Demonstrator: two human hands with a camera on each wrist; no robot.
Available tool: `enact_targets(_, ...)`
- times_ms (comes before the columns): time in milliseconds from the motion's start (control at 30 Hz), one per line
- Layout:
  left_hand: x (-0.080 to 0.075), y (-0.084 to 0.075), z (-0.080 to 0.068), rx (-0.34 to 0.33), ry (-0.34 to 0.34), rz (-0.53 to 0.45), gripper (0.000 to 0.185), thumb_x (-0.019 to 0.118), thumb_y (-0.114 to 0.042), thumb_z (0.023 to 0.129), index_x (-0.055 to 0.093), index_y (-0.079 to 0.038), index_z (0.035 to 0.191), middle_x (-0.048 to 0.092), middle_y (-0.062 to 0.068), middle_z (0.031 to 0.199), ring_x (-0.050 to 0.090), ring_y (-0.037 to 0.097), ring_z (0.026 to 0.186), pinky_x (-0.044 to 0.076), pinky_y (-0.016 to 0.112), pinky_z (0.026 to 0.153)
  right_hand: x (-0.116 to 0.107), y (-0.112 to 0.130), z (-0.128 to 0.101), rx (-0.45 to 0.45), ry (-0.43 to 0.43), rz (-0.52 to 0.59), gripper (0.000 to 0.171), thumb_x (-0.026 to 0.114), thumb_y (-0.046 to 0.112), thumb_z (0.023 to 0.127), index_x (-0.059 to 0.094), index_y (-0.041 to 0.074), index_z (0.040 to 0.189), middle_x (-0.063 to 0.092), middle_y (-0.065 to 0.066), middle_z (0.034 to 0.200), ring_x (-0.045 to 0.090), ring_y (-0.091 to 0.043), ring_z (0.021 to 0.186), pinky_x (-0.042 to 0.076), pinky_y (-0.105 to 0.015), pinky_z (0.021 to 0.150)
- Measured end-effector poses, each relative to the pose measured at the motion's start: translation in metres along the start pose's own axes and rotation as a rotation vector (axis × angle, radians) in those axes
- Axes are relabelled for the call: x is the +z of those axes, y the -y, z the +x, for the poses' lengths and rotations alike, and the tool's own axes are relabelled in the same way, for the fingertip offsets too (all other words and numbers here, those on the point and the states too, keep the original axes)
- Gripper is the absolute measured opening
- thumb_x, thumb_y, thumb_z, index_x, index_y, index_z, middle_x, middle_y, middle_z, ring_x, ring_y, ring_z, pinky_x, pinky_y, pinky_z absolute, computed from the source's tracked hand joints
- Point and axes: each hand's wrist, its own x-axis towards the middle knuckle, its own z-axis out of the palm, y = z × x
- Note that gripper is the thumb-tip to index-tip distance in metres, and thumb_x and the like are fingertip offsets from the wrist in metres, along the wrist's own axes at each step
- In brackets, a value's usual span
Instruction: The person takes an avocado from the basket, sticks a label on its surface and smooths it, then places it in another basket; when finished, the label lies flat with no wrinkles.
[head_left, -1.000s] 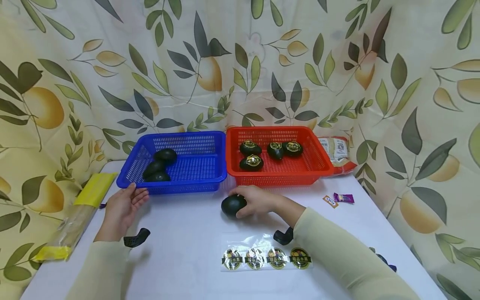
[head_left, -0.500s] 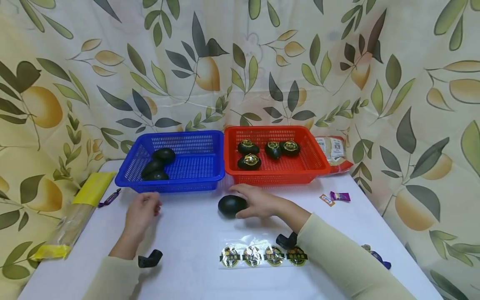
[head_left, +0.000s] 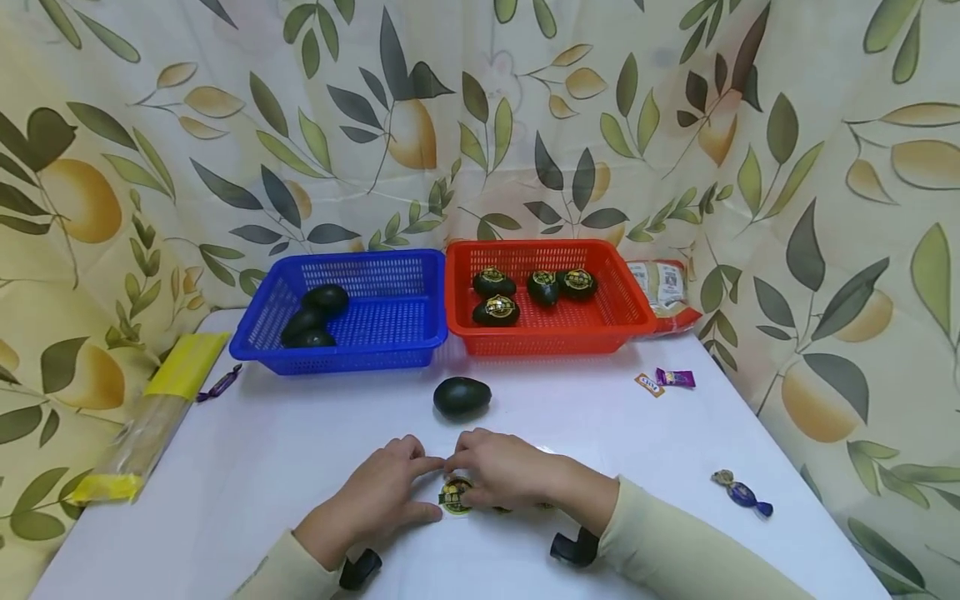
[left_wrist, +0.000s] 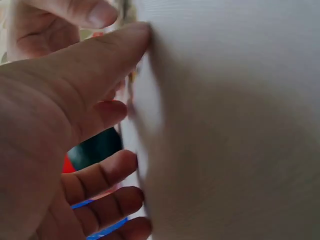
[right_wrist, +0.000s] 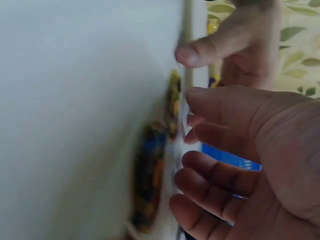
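"Avocado (head_left: 462,397) at twelve o'clock, if that round label (head_left: 453,495) is the middle of the dial?"

"Yes, lying on its side on the white counter (head_left: 337,417), just beyond both hands."

"Where's the left hand (head_left: 378,496), then?"

"Nine o'clock. Its thumb is just beside the label, its fingers loosely stretched and apart from the thumb."

"And the right hand (head_left: 510,473)?"

"Between two and three, low over the neighbouring labels (head_left: 545,505), covering most of them. Fingers relaxed there too, thumb apart from them. The two forefingers nearly meet by the label's far edge; I can't tell whether they touch."

"Blue basket (head_left: 397,317) at eleven, with three plain avocados (head_left: 326,298) towards its left end?"

"That's it, and the red basket (head_left: 618,321) at one, right alongside. Its four avocados (head_left: 496,311) all show gold labels."

"What's that between one and two?"

"A red-and-white bag (head_left: 666,287), beside the red basket. Nearer us, a purple wrapper (head_left: 676,378) lies at two, and a blue sweet (head_left: 742,494) at three."

"I've got another on this side: a purple sweet (head_left: 220,383) at ten, near that clear packet with yellow ends (head_left: 150,421)."
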Motion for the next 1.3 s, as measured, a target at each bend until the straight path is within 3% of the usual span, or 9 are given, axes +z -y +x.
enact_targets(167,0.001,0.001,0.008,-0.023,0.004,0.028,0.054,0.084,-0.051,0.083,0.073,-0.023,0.127,0.054,-0.007,0.107,0.049,0.012,0.092,0.046,0.032,0.079,0.010,-0.005,0.004,-0.017,-0.004,-0.036,0.036,0.080,0.032,0.089,0.073,0.031,0.125,0.059,0.009,0.110,0.052,-0.006,0.101,0.049,-0.021,0.078)
enact_targets(467,-0.005,0.005,0.013,-0.056,0.032,-0.050,0.058,0.089,-0.047,0.079,0.072,-0.025,0.130,0.056,-0.004,0.114,0.054,0.016,0.102,0.050,0.041,0.090,0.006,-0.009,0.013,-0.092,0.052,-0.030,0.035,0.079,0.030,0.091,0.072,0.044,0.122,0.056,0.012,0.109,0.050,-0.004,0.102,0.047,-0.019,0.076)
enact_targets(633,-0.004,0.006,0.014,-0.053,0.044,-0.050,0.060,0.089,-0.049,0.079,0.072,-0.023,0.130,0.055,-0.007,0.113,0.053,0.014,0.100,0.049,0.038,0.088,0.006,-0.007,0.013,-0.065,0.050,0.029,0.026,0.078,0.029,0.092,0.074,0.040,0.115,0.058,0.012,0.110,0.051,-0.003,0.102,0.048,-0.019,0.081)
enact_targets(833,-0.001,0.007,0.013,-0.053,0.038,-0.039,0.063,0.089,-0.051,0.078,0.072,-0.020,0.130,0.055,-0.007,0.113,0.053,0.014,0.100,0.050,0.037,0.087,0.013,-0.010,0.013,-0.101,-0.048,0.098,0.006,0.072,0.022,0.098,0.072,0.028,0.101,0.061,0.011,0.111,0.054,-0.006,0.105,0.050,-0.022,0.090)
enact_targets(1000,0.000,0.006,0.011,-0.057,0.032,-0.040,0.062,0.089,-0.050,0.078,0.072,-0.020,0.130,0.055,-0.006,0.114,0.054,0.015,0.101,0.049,0.039,0.089,0.014,-0.016,0.010,-0.142,-0.096,0.163,0.008,0.074,0.018,0.097,0.070,0.024,0.101,0.064,0.015,0.105,0.053,-0.005,0.101,0.048,-0.021,0.092)
enact_targets(1300,0.002,0.003,0.007,-0.114,0.071,-0.079,0.060,0.090,-0.048,0.078,0.072,-0.026,0.131,0.057,-0.002,0.119,0.054,0.018,0.105,0.050,0.043,0.094,0.005,-0.025,-0.004,-0.088,-0.134,0.352,0.015,0.068,0.007,0.098,0.067,0.022,0.099,0.063,0.016,0.098,0.058,-0.003,0.094,0.052,-0.023,0.088)
